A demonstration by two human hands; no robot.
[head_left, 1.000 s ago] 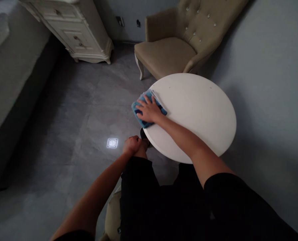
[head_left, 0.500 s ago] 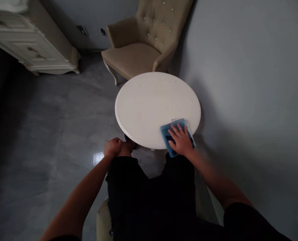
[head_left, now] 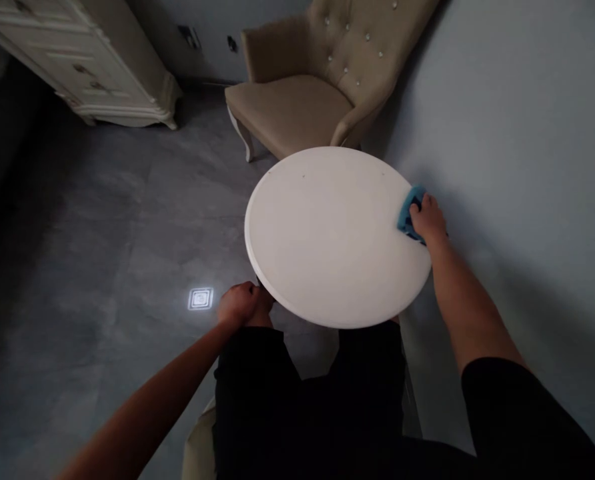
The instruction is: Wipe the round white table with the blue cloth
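Observation:
At the right rim of a round white table (head_left: 335, 243), my right hand (head_left: 430, 217) grips a blue cloth (head_left: 406, 212) that has a dark patch. The cloth is bunched under my fingers and partly hangs over the edge; my palm hides some of it. My left hand (head_left: 237, 305) is closed and rests on my left knee, just beside the table's near left edge. No object shows in it. A few small dark specks mark the far part of the tabletop.
A tan tufted armchair (head_left: 292, 110) stands behind the table. To the right, a grey wall (head_left: 522, 133) runs close to the table's edge. A white cabinet (head_left: 102, 67) is at the far left. Light falls in a square patch (head_left: 200, 299) on the grey tiled floor (head_left: 127, 200).
My right hand has slid the cloth from the near right edge to the far right rim, and its spread fingers have curled around it. My left hand stays on the knee. The view has shifted slightly.

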